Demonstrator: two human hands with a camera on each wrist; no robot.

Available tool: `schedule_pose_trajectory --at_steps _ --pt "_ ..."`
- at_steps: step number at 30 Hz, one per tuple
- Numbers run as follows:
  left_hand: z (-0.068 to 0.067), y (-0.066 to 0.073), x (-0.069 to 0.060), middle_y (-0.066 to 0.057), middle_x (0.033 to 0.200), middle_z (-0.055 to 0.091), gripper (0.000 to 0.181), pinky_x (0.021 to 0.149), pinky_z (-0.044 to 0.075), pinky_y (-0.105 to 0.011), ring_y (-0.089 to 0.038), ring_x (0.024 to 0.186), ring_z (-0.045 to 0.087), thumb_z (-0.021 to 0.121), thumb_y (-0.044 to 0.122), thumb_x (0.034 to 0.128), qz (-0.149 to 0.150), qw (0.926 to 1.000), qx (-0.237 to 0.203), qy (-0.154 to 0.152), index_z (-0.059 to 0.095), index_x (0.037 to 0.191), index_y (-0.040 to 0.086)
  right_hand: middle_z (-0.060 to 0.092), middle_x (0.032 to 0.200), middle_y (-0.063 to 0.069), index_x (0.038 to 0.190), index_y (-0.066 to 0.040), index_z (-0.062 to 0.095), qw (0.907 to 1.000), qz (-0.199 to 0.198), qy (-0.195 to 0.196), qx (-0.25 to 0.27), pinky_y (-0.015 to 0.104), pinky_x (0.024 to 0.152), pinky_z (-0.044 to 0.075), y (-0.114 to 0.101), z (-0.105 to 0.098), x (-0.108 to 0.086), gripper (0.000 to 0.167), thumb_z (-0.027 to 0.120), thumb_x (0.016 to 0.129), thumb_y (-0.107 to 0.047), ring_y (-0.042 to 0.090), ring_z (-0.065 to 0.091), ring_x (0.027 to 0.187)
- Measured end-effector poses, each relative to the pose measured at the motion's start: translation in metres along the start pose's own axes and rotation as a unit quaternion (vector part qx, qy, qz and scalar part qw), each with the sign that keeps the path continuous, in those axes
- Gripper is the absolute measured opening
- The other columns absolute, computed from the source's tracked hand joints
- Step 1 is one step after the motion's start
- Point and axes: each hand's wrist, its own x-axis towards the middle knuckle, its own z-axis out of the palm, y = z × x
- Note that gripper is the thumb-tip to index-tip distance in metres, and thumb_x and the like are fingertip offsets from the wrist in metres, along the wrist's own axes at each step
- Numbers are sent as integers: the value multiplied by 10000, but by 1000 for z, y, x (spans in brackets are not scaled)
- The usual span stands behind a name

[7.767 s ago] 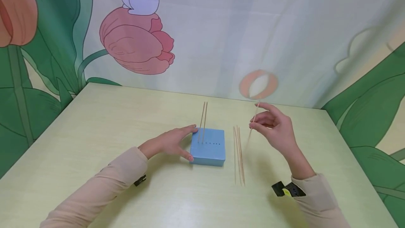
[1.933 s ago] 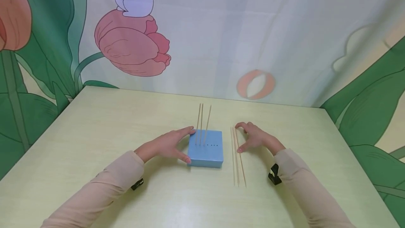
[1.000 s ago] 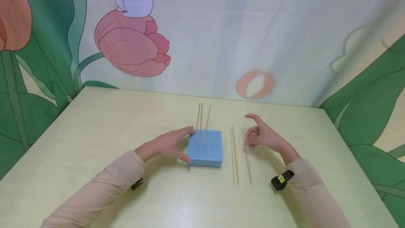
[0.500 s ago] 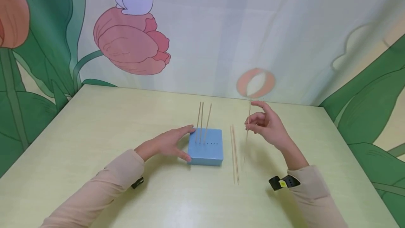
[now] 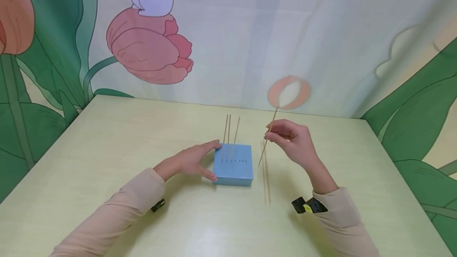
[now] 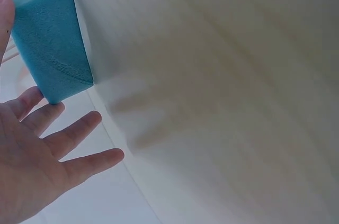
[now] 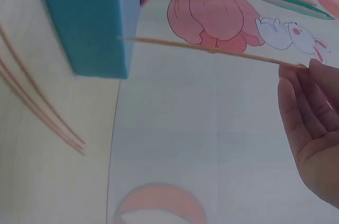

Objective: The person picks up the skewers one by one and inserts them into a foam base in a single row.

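A light blue foam block [image 5: 233, 171] sits on the table with three wooden skewers [image 5: 228, 138] standing in it; the right one leans. Beside them runs a row of small holes [image 5: 240, 161]. My left hand [image 5: 191, 161] holds the block's left side, thumb at the front corner and index finger at the back; other fingers spread free in the left wrist view [image 6: 37, 155]. My right hand [image 5: 294, 144] pinches another skewer [image 5: 274, 116] between thumb and fingers near its upper part. Tilted, its lower tip hangs right of the block, apart from it in the head view.
A few loose skewers [image 5: 266, 181] lie on the pale table [image 5: 143, 130] right of the block, partly under the right hand's skewer. A printed curtain [image 5: 228, 43] with tulips and a rabbit hangs behind the table's back edge.
A third skewer now stands in the block. My right hand has picked another from the loose ones, raised it, then moved it left toward the block. My left hand stays at the block.
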Motion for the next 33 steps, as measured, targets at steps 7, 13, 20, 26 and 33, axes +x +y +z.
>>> schedule_pose_trajectory --at_steps 7,13,20,26,33 --pt "-1 2 1 -119 1482 228 993 1024 299 -452 -301 1311 289 778 458 658 -145 9995 256 -88 272 1427 84 657 778 201 893 85 632 9993 -285 82 211 220 677 524 -5 13 5 127 628 774 128 89 646 705" --pt "-3 5 1 -111 1472 257 1020 1013 315 -452 -294 1306 301 763 494 654 -237 9987 412 -175 248 1437 91 650 755 211 876 96 630 9978 -544 66 384 224 672 525 -5 24 9 132 618 761 161 76 643 701" --pt "-5 8 2 -104 1460 287 1039 1002 331 -454 -296 1294 323 764 496 653 -307 9983 454 -209 232 1441 77 655 755 212 858 109 625 9964 -671 134 497 241 670 531 -9 35 15 113 622 758 162 90 651 702" --pt "-5 9 0 -126 1457 286 1058 998 334 -461 -310 1287 331 764 493 655 -246 9987 421 -165 212 1442 51 662 754 190 857 104 631 9956 -807 109 457 254 676 534 -3 42 18 106 629 760 148 147 655 690" --pt "-6 7 1 -112 1499 169 1062 1014 315 -449 -299 1327 248 734 518 675 -92 9974 665 -277 189 1446 32 665 757 182 855 99 630 9954 -879 97 359 261 688 534 -3 47 20 103 628 763 146 180 655 692"
